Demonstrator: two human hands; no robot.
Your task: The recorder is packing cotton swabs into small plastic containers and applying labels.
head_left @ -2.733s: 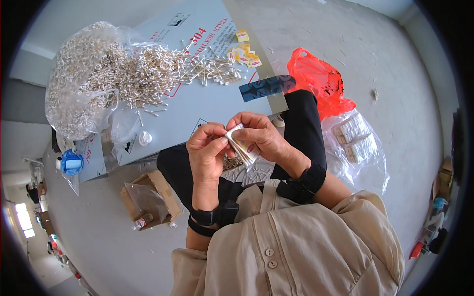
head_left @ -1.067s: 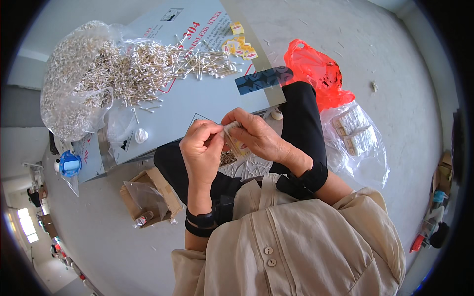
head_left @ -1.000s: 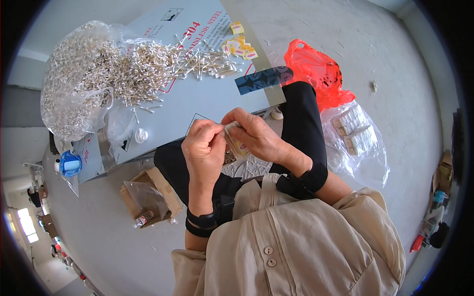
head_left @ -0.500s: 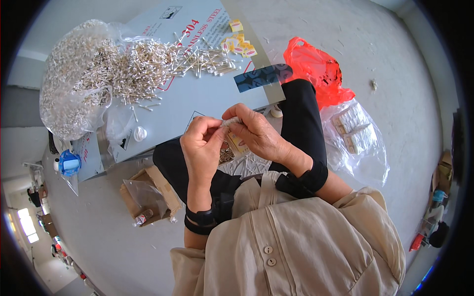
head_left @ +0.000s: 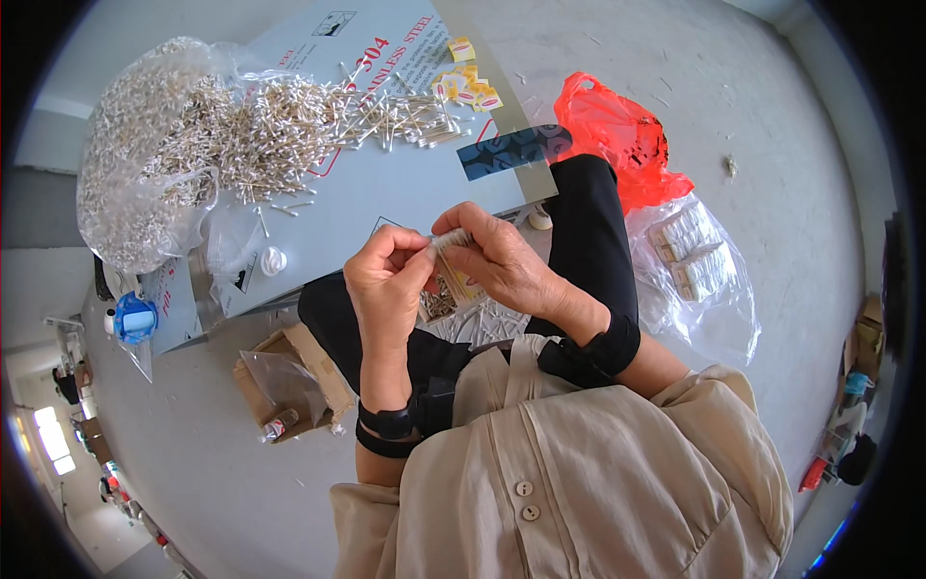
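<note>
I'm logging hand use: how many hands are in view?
2. The left hand is at the white-tipped end of a swab bundle; the right hand grips that bundle from its right side. No others show.

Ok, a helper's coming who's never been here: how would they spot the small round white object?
Find the big pale blue-grey tabletop. Near its closest edge, left of the person's left hand, lies a crumpled clear plastic bag. Just right of that is the small round white object, compact where the nearby white-tipped cotton swabs are thin sticks.
</note>
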